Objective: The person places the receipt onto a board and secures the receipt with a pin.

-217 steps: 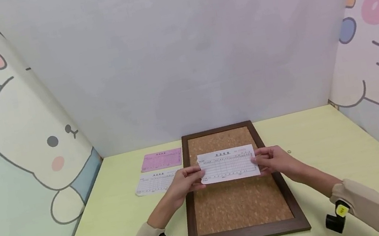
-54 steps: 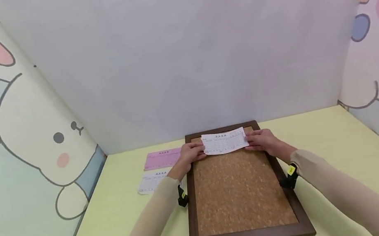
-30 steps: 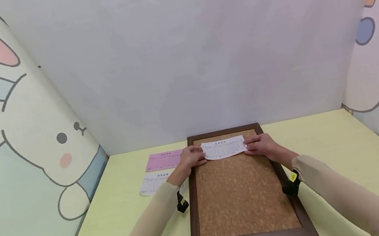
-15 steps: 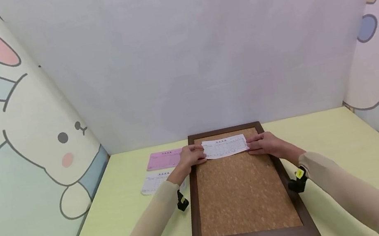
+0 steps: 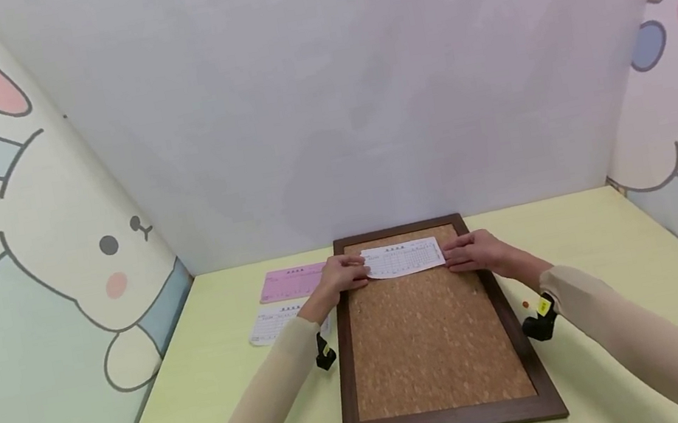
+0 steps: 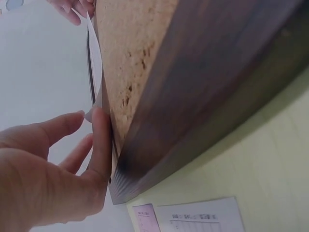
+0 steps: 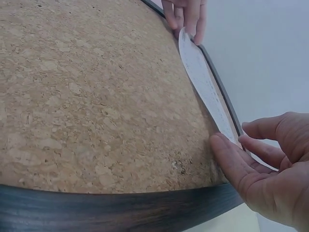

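A white printed receipt slip [image 5: 404, 258] lies across the upper part of a dark-framed corkboard [image 5: 435, 345], its lower edge bowed in the wrist views. My left hand [image 5: 344, 275] pinches the slip's left end; in the left wrist view the paper corner sits between thumb [image 6: 100, 130] and forefinger. At the opposite end my right hand [image 5: 477, 252] pinches the slip, with the thumb [image 7: 222, 145] on the near side and fingers behind. Both hands are over the board's side rails, just below its top rail.
To the left of the board, a pink slip [image 5: 292, 283] lies on the pale yellow table [image 5: 191, 416], with another white slip [image 5: 273, 323] nearer, partly behind my left forearm. A small reddish-brown round thing [image 5: 526, 304] is by my right wrist. A grey wall [image 5: 352, 89] rises behind.
Since the oldest frame, both hands have carried the slip away from me, from above the board's middle to its top part. Over the last second they barely shift. The reddish-brown thing shows again beside the right wrist.
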`<state>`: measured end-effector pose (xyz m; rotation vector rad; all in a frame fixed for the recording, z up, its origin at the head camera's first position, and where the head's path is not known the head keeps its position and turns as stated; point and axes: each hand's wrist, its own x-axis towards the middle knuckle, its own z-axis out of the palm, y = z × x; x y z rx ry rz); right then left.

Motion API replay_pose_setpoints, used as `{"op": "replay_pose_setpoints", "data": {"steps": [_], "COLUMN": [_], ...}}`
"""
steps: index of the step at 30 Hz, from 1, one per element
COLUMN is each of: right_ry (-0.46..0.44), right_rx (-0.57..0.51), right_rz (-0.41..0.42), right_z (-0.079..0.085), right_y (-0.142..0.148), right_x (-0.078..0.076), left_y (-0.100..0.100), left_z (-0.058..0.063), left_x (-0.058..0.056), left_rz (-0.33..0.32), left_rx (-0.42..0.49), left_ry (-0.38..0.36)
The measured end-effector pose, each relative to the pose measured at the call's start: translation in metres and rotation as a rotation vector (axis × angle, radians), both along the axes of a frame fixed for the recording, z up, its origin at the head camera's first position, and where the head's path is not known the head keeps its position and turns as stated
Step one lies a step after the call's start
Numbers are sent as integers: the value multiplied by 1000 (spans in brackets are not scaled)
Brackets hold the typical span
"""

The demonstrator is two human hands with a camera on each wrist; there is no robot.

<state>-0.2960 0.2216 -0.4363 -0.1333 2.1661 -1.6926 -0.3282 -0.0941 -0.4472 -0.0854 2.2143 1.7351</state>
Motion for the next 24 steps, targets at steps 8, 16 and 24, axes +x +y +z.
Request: {"op": "replay_pose_setpoints", "data": {"steps": [8,16,24], "right_ry": [57,120,209], "right_rx": [101,186,305], "right_rz": [57,59,121], "right_z": [15,25,26], "right_y": [16,31,67], "right_x": [13,30,52], "left_y": [-2,-3,-3], "left_z": [1,2,-1], "left_x": [-2,-3,-8], "left_rz": [-53,-57,-109], "left_rx": [-27,-55,-29], "left_ry": [13,8,-15]}}
